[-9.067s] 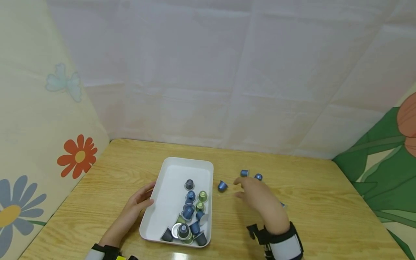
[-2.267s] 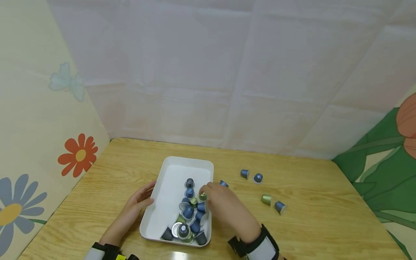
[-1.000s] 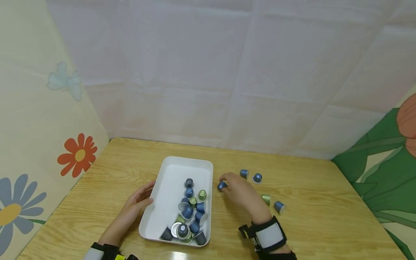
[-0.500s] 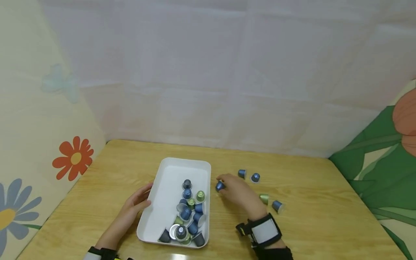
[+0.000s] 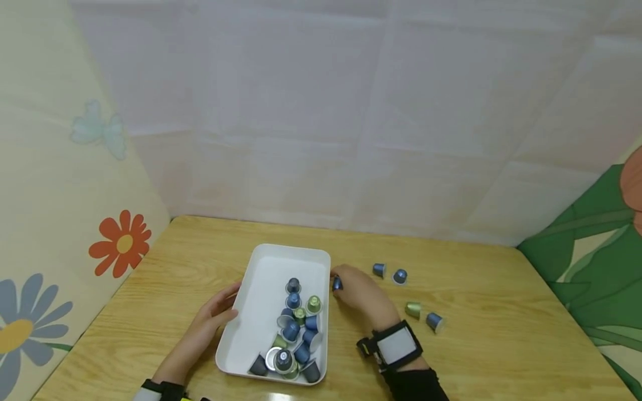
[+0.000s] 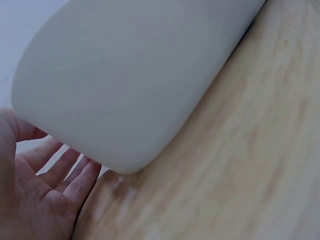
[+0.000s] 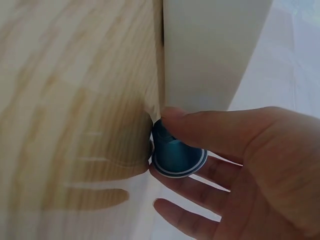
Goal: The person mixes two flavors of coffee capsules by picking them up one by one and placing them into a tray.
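Observation:
A white tray (image 5: 271, 267) holds blue, green and dark coffee capsules, mostly along its right side and near end. My left hand (image 5: 213, 312) rests against the tray's left side; in the left wrist view its fingers (image 6: 82, 182) reach along the wall, fairly straight. My right hand (image 5: 363, 292) is just outside the tray's right wall, pinching a blue coffee capsule (image 5: 337, 283) between thumb and fingers. The right wrist view shows this capsule (image 7: 176, 156) close to the tabletop, its rimmed end toward the fingers and the thumb at its narrow end.
On the wooden table (image 5: 476, 345), to the right of the tray, lie loose capsules: a blue capsule (image 5: 379, 270), another blue capsule (image 5: 399, 276) standing on its rim, a green capsule (image 5: 413, 309) and a blue capsule (image 5: 434, 321) on their sides. A pale cloth (image 5: 346, 122) hangs behind.
My right hand has left the tray's capsules, reached the blue capsule beside the tray, pinched it and shifted it slightly left toward the wall. My left hand stays at the tray.

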Demonstrator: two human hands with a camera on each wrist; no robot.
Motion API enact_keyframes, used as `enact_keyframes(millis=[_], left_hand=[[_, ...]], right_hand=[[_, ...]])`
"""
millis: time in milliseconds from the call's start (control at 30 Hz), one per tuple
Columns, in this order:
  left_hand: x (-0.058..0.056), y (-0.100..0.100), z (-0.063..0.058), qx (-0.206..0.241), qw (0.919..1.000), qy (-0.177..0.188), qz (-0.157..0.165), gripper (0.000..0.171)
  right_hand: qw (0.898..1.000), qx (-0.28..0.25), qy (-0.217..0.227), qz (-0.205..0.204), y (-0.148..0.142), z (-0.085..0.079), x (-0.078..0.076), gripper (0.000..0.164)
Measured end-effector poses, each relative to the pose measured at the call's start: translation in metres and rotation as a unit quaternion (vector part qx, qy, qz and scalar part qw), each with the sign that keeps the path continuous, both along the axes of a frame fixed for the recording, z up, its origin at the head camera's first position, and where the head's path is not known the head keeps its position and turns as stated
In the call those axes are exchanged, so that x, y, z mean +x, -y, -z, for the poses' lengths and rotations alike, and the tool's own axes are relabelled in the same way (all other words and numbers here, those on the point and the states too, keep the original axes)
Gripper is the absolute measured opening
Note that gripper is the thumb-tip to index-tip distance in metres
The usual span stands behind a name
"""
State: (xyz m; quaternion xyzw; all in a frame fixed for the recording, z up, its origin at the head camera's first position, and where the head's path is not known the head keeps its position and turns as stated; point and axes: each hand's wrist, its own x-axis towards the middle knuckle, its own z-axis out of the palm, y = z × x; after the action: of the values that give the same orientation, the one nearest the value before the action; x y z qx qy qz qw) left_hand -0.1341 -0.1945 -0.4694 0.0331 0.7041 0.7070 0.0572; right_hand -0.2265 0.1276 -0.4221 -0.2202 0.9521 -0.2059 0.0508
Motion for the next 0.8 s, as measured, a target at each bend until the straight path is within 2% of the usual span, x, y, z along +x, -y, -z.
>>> enact_keyframes(millis=[167,467,800], left_hand=[[0.000,0.000,-0.001,-0.001,1.0000,0.008,0.000,0.059],[0.000,0.000,-0.001,0.003,0.9999,0.016,-0.001,0.060],[0.001,0.000,-0.001,-0.001,0.9999,0.014,-0.002,0.059]], right_hand=[[1.000,-0.002,-0.003,0.009,-0.002,0.001,0.003,0.033],[1.000,0.010,-0.001,0.010,-0.005,-0.001,0.005,0.035],[1.000,0.006,0.000,0.019,-0.007,-0.014,0.008,0.037]])
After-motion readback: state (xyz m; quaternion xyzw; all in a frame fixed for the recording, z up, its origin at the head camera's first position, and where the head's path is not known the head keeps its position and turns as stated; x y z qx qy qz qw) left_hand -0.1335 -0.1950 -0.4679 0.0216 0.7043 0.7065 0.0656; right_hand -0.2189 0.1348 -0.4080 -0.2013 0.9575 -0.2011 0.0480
